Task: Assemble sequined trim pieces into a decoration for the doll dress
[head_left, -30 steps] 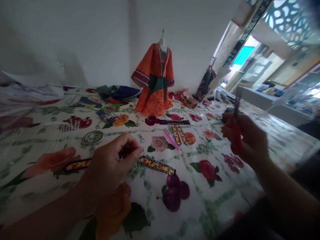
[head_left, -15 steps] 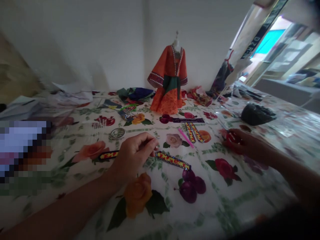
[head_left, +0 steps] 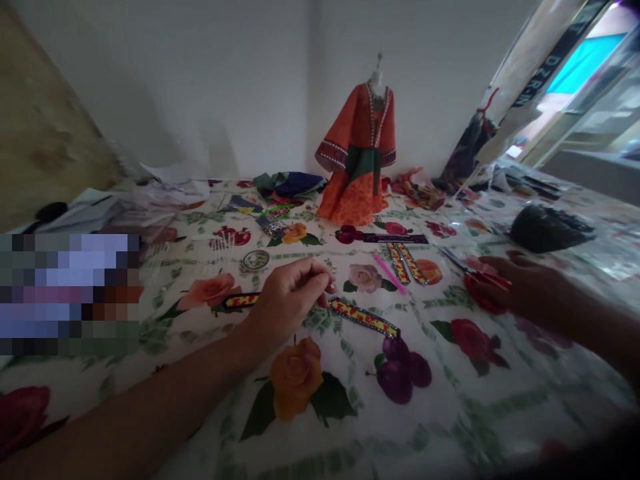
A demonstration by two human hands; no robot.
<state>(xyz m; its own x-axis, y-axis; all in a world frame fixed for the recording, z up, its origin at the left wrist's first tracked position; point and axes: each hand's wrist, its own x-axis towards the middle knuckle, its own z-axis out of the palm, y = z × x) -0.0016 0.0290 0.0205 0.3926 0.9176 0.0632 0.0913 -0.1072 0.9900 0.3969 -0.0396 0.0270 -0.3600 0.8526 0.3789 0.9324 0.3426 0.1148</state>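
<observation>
My left hand (head_left: 296,292) is closed in a pinch above the table, thumb against the curled fingers. Whatever is between its fingertips is too small to make out. One yellow-and-red patterned trim strip (head_left: 241,301) shows left of it, partly hidden behind the hand. Another such strip (head_left: 366,318) with a dark studded border lies just right of the fingertips. On the right, my right hand (head_left: 520,280) is closed about the red handles of a pair of scissors (head_left: 484,293), whose blades point away to the left. Its fingers are dim and partly hidden.
A small dress form in an orange dress (head_left: 356,120) stands at the back. Near it lie two joined yellow strips (head_left: 400,263), a pink stick (head_left: 390,274) and folded cloth (head_left: 290,185). A black bundle (head_left: 550,228) sits at right, papers (head_left: 93,210) at left.
The whole view has shifted, so things appear farther right. The scissors' handles and blades show more clearly beside my right hand. My left hand keeps its pinch between the strips.
</observation>
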